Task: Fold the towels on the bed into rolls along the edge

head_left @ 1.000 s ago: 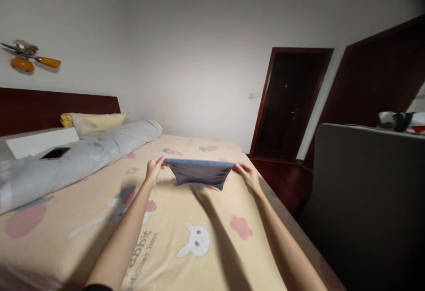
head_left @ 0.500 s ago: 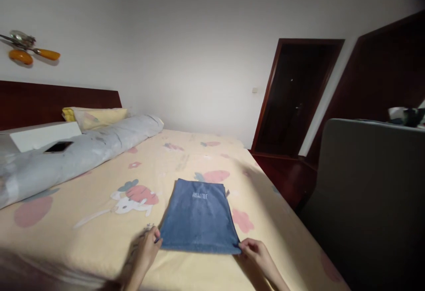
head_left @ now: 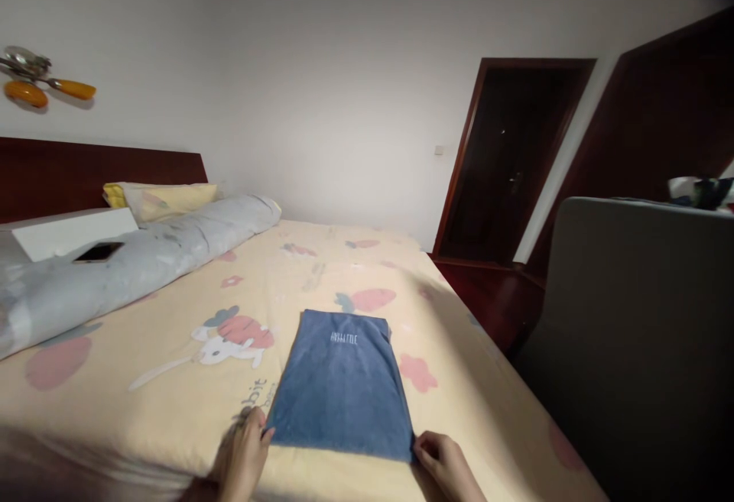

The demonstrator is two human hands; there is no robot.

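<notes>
A folded blue cloth (head_left: 344, 387) with small white lettering near its far edge lies flat on the bed (head_left: 321, 265). My left hand (head_left: 246, 445) pinches its near left corner between thumb and fingers. At the near right corner, my right hand (head_left: 444, 460) has its fingers closed on the cloth's edge. The cloth's near edge runs fairly straight between both hands.
A long grey roll (head_left: 154, 257) lies across the bed at left, with a phone (head_left: 99, 252) on it. Behind are a white box (head_left: 74, 233) and a yellow pillow (head_left: 177, 200). A dark grey panel (head_left: 636, 334) stands right of the bed.
Both hands have drawn the near edge of the cloth slightly closer to me, and the cloth looks longer. A small tag at its right edge no longer sticks out. The view has shifted slightly.
</notes>
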